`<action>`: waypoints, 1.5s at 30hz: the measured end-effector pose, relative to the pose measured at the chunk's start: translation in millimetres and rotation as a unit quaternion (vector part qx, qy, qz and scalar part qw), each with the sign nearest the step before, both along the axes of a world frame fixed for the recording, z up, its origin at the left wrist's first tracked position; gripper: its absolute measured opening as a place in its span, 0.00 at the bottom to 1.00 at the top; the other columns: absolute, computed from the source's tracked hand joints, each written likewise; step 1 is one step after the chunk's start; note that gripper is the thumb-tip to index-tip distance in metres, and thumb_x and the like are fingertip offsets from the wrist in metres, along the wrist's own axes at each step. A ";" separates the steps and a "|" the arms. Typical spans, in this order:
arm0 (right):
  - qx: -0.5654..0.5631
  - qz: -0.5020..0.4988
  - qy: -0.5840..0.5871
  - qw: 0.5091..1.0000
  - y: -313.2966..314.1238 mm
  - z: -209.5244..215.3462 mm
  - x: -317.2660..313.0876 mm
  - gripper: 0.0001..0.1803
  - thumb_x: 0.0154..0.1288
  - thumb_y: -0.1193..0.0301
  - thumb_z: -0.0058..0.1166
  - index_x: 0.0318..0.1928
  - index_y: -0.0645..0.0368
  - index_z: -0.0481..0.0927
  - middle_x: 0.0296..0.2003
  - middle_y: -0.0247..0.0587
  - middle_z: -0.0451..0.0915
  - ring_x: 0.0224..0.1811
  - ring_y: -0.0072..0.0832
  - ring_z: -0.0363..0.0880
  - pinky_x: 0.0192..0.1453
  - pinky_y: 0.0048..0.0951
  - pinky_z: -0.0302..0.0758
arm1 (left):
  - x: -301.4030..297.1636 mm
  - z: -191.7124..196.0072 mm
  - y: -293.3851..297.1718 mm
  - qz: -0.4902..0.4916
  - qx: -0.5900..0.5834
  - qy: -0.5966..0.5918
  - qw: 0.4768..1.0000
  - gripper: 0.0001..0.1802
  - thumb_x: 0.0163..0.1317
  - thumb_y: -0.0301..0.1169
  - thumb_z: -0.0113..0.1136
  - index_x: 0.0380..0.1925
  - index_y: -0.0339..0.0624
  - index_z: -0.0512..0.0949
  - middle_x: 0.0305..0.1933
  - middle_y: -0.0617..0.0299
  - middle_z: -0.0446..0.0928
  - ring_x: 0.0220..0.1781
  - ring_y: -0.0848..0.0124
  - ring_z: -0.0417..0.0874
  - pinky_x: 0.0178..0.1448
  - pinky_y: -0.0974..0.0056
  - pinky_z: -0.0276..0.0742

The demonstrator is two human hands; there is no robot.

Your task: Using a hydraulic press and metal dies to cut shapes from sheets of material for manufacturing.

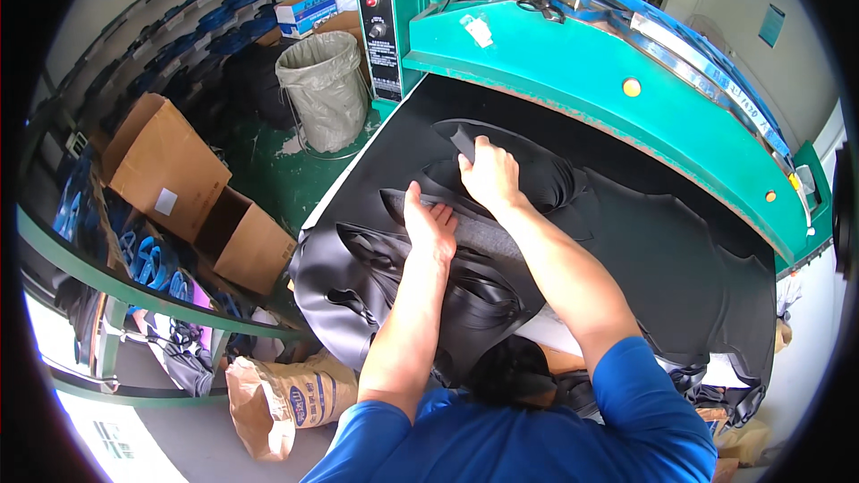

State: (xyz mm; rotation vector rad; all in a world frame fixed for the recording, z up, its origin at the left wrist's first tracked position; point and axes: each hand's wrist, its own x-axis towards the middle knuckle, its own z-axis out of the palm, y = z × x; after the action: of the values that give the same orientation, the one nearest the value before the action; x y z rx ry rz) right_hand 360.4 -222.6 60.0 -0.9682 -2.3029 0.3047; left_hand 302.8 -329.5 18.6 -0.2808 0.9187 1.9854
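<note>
The fingers of the right hand point(489, 174) are curled together and pinch the upper edge of a dark cut piece point(465, 139) of sheet material, the knuckles raised and the wrist bent so the back of the hand faces the camera. The left hand point(429, 222) lies flat just below and to the left of it, palm down, fingers straight and close together, pressing on a grey strip point(483, 233) of the same stack; its fingertips point toward the right hand. Both forearms run up from the lower edge, the left nearly straight, the right angled in from the right, with blue sleeves point(653, 394) at the upper arms. The pieces lie on a black sheet point(662, 250) spread over the bed of a green press point(573, 72), and glossy black offcuts point(358, 277) hang over the near left edge of the bed. Farther left, on the green floor, stand open cardboard boxes point(170, 165) and a lined wire bin point(327, 89); a paper sack point(277, 398) sits near the lower edge.
</note>
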 end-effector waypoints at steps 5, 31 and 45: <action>-0.030 -0.047 -0.026 0.998 -2.0 3.7 -5.7 0.17 0.59 0.63 0.63 0.36 0.64 0.76 0.29 0.58 0.84 0.37 0.54 0.85 0.43 0.49 0.82 | -14.9 -11.0 13.4 -0.012 -0.006 -0.035 0.999 0.61 0.58 0.64 0.55 0.71 0.20 0.46 0.75 0.34 0.52 0.77 0.47 0.53 0.80 0.48 0.40; -0.140 -0.086 -0.105 0.981 -7.1 30.2 -25.9 0.29 0.57 0.55 0.64 0.53 0.63 0.78 0.38 0.54 0.86 0.48 0.50 0.84 0.55 0.46 0.78 | -34.1 -21.8 30.1 -0.049 0.120 -0.177 0.976 0.32 0.63 0.60 0.54 0.48 0.41 0.75 0.51 0.59 0.77 0.58 0.66 0.75 0.68 0.58 0.62; -0.069 -0.076 -0.309 0.946 -10.6 28.8 -44.7 0.48 0.48 0.63 0.73 0.69 0.57 0.63 0.58 0.56 0.75 0.60 0.51 0.76 0.63 0.44 0.75 | -29.9 -26.1 31.4 -0.035 0.124 -0.166 0.978 0.33 0.63 0.64 0.53 0.53 0.48 0.74 0.52 0.63 0.77 0.55 0.67 0.76 0.65 0.59 0.65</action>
State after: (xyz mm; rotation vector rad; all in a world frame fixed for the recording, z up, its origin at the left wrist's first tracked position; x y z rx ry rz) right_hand 315.7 -233.2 88.8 -1.4700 -2.7626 0.1030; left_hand 272.9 -298.1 -7.5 -0.4165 0.4565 1.8912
